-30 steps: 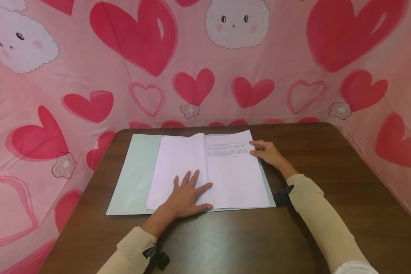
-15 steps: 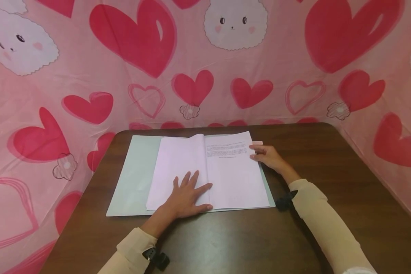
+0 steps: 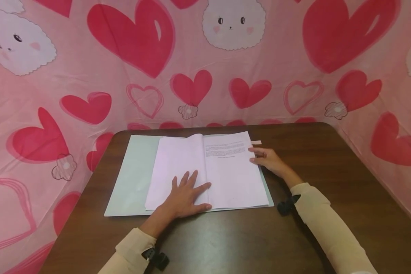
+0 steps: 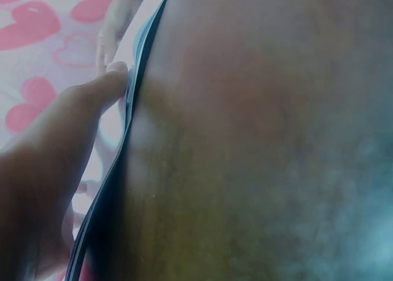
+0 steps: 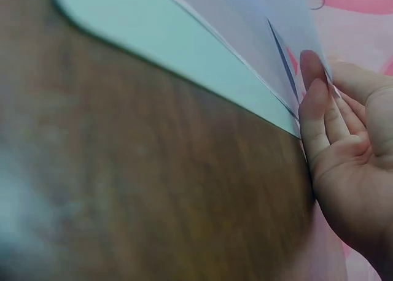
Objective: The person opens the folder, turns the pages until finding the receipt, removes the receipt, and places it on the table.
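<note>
A stack of white sheets [image 3: 233, 182] lies spread like an open book on a pale green folder [image 3: 133, 175]. A few lines of print show near the top of its right-hand page. My left hand [image 3: 183, 196] rests with spread fingers across the lower left page, thumb and forefinger reaching over the fold. In the left wrist view its thumb [image 4: 92, 97] lies at the stack's near edge. My right hand [image 3: 268, 160] pinches the right edge of the printed page, below the top corner. The right wrist view shows the fingertips [image 5: 314, 97] at that lifted edge.
A small pale pink tab [image 3: 256, 142] sticks out past the upper right edge of the pages. Everything lies on a dark brown wooden table [image 3: 212, 243]. Behind and beside it hangs a pink cloth [image 3: 222, 61] with hearts. Each wrist wears a black strapped camera [image 3: 285, 206].
My right hand has slid a little down along the page's right edge, and the pink tab now shows more fully. The left hand has stayed in place on the sheets.
</note>
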A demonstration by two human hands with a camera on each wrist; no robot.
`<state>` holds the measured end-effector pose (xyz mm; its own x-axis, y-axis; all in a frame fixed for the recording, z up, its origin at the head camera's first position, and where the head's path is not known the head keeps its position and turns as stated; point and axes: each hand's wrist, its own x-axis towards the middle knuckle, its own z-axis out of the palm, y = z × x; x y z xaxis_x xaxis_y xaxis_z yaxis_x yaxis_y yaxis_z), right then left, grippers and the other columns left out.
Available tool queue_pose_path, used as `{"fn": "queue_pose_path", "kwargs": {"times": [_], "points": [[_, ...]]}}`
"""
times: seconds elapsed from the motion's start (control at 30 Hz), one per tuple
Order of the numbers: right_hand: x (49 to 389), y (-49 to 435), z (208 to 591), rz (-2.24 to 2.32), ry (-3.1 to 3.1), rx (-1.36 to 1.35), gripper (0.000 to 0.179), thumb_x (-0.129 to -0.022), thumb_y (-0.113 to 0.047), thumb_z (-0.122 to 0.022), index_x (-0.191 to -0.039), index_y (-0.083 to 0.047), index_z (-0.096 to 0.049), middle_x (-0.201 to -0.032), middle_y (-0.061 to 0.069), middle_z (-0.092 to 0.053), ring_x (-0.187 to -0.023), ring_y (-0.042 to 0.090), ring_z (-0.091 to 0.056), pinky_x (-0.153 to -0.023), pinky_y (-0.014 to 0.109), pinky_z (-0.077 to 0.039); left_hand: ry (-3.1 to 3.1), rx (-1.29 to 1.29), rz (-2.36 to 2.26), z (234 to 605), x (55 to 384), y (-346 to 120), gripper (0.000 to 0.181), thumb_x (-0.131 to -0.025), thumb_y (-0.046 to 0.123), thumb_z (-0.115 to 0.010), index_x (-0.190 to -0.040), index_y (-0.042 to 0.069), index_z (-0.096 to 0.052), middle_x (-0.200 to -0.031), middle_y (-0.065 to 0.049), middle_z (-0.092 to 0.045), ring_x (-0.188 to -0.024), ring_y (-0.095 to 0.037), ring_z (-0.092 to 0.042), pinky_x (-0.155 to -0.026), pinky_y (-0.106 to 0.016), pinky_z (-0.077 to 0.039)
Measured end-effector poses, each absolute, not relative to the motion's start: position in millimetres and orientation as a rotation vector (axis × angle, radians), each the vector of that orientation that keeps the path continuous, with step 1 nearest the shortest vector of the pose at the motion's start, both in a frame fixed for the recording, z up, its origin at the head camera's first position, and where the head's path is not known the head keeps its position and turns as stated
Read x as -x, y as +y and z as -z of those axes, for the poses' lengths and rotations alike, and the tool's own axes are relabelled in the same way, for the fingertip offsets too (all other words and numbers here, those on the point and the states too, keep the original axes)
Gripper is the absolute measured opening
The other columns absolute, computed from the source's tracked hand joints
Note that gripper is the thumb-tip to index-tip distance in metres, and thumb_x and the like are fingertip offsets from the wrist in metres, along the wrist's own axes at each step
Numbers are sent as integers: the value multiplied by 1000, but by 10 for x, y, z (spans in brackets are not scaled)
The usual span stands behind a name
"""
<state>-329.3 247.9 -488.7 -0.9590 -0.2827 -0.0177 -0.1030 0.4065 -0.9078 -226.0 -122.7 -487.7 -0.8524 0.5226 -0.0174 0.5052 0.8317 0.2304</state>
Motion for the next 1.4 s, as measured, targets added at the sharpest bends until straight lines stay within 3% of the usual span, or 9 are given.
{"fn": "queue_pose_path", "kwargs": {"times": [0.1,0.2,0.33,0.47,0.6,0.73,1.13,1.4], "points": [[3267,2461,4892,1659,2429,349,56,-99,-18,-66,-149,0,-48,-159,21,-43,-135,32,-56,-104,22,-51,2925,-815,-345,4858,2257,-1221,80,-85,81,-46,-155,44,-38,-173,-8,-17,-160,-43,-14,-121,-76,-9],[3249,2428,4899,1757,2348,345,57,-99,-15,-66,-150,2,-46,-161,24,-39,-119,13,-63,-93,11,-52,2920,-802,-362,4833,2253,-1210,79,-86,80,-48,-155,42,-39,-173,-10,-19,-159,-44,-14,-120,-77,-9],[3233,2382,4879,1847,2270,360,58,-100,-15,-64,-151,2,-43,-162,26,-36,-102,-2,-64,-90,11,-54,2915,-777,-378,4805,2255,-1192,81,-87,78,-48,-157,40,-36,-173,-9,-17,-160,-43,-12,-120,-77,-7],[3224,2333,4812,1913,2216,357,57,-102,-16,-62,-153,-1,-42,-160,23,-40,-103,1,-67,-90,17,-57,2935,-776,-359,4795,2295,-1162,81,-87,78,-46,-158,39,-34,-173,-8,-17,-161,-41,-10,-121,-76,-6],[3214,2284,4737,2018,2130,342,56,-102,-12,-60,-153,0,-41,-141,4,-59,-100,4,-70,-88,22,-60,2963,-789,-339,4772,2335,-1119,81,-88,78,-46,-158,38,-34,-173,-7,-17,-161,-38,-10,-122,-74,-6],[3207,2250,4663,2136,2020,355,53,-102,-7,-59,-152,1,-43,-121,-14,-67,-97,6,-72,-84,24,-61,2986,-811,-326,4730,2374,-1059,79,-89,76,-47,-158,37,-36,-172,-8,-22,-161,-38,-13,-123,-74,-7],[3253,2053,4406,2143,1971,454,56,-102,-5,-57,-154,2,-38,-124,-13,-66,-103,7,-71,-88,24,-61,2975,-828,-576,4391,2572,-782,73,-95,66,-48,-159,32,-36,-168,-8,-32,-160,-32,-20,-125,-70,-11],[3283,1866,4282,2139,1954,552,54,-102,-2,-52,-154,3,-38,-131,-7,-63,-109,8,-70,-91,27,-61,2813,-829,-930,4089,2695,-570,68,-101,57,-48,-161,31,-30,-170,-4,-28,-158,-26,-27,-124,-59,-29]]}}
